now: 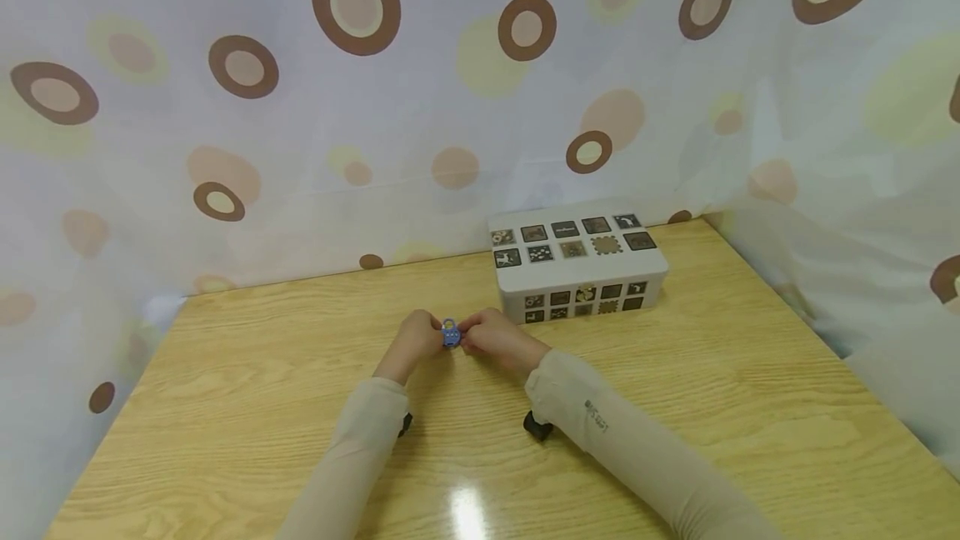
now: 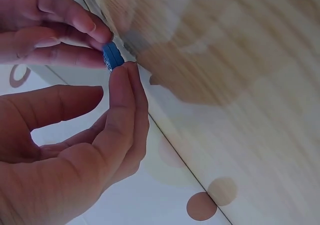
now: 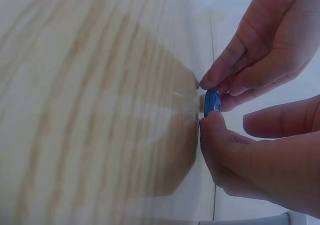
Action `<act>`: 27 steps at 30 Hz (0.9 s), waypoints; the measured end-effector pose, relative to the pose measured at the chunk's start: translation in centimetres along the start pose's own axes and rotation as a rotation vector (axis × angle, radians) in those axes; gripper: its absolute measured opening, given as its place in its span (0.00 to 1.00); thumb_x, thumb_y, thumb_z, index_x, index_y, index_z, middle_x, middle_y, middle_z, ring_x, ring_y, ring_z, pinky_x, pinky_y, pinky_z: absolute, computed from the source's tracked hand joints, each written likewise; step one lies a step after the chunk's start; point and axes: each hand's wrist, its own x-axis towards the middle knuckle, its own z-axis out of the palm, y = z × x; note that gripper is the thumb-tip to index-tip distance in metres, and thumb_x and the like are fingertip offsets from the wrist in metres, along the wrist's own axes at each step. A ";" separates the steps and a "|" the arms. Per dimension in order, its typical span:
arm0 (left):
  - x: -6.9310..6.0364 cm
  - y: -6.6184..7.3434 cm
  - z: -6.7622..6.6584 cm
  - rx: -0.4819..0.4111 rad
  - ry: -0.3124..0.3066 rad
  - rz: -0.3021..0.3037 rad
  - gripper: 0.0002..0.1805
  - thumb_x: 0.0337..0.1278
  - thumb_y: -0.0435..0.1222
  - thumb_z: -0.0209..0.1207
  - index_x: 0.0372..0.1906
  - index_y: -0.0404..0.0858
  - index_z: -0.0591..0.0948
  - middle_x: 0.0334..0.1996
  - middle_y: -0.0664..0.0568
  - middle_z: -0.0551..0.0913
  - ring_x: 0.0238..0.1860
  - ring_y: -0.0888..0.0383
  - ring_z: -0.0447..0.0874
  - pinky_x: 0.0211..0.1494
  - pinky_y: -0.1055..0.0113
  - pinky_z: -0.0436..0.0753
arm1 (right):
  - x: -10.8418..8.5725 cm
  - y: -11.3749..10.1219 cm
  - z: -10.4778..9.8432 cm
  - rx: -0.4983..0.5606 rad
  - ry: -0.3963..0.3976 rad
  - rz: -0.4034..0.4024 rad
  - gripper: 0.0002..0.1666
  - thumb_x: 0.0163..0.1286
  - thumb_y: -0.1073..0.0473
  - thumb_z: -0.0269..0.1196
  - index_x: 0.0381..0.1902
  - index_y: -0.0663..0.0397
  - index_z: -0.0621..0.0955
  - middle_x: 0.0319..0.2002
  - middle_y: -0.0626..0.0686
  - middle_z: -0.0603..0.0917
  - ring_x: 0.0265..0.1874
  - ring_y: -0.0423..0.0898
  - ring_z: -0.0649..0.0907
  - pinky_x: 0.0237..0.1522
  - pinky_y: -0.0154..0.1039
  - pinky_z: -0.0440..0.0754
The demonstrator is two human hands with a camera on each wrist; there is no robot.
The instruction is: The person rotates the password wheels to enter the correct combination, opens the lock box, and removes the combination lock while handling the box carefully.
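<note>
A small blue padlock (image 1: pixel 451 335), its shackle loop at the far end, is held between both hands. My left hand (image 1: pixel 417 338) is at its left side, with curled fingertips against it. In the left wrist view, the left thumb stands apart from the fingers touching the padlock (image 2: pixel 113 56). On the other side my right hand (image 1: pixel 501 337) holds it at the fingertips. The right wrist view shows the padlock (image 3: pixel 212 102) edge-on between the fingertips of the two hands, which hide part of it.
A white box (image 1: pixel 577 261) with small dark printed squares stands behind and right of the hands on the wood-grain table (image 1: pixel 247 407). A patterned curtain (image 1: pixel 420 90) runs along the back and sides. Black straps (image 1: pixel 537 426) show at the wrists.
</note>
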 end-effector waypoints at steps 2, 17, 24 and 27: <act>-0.5 0.2 -0.2 0.011 -0.006 0.012 0.14 0.50 0.24 0.53 0.42 0.20 0.79 0.40 0.36 0.80 0.39 0.47 0.78 0.41 0.63 0.82 | 0.1 0.0 0.0 -0.006 0.005 0.010 0.21 0.60 0.77 0.50 0.52 0.80 0.75 0.41 0.62 0.81 0.30 0.42 0.76 0.33 0.28 0.78; -0.5 -0.1 0.1 0.042 -0.025 0.031 0.18 0.55 0.26 0.54 0.12 0.38 0.70 0.11 0.57 0.63 0.15 0.63 0.59 0.17 0.77 0.60 | 0.3 -0.3 0.4 -0.080 -0.010 0.035 0.21 0.60 0.77 0.49 0.50 0.77 0.78 0.35 0.55 0.79 0.28 0.42 0.74 0.33 0.28 0.76; -0.7 0.0 0.1 0.071 -0.013 0.034 0.12 0.55 0.27 0.55 0.18 0.31 0.77 0.16 0.53 0.69 0.20 0.59 0.65 0.20 0.75 0.64 | 0.2 -0.2 0.4 -0.085 -0.029 0.034 0.23 0.59 0.77 0.50 0.54 0.77 0.76 0.45 0.60 0.81 0.32 0.44 0.75 0.38 0.31 0.79; -0.7 -0.1 0.2 0.074 -0.011 0.042 0.10 0.56 0.28 0.56 0.21 0.29 0.79 0.19 0.51 0.71 0.22 0.58 0.67 0.22 0.74 0.67 | 2.2 1.7 0.2 -0.088 -0.028 0.027 0.26 0.58 0.75 0.52 0.56 0.76 0.74 0.46 0.60 0.81 0.33 0.44 0.77 0.37 0.31 0.80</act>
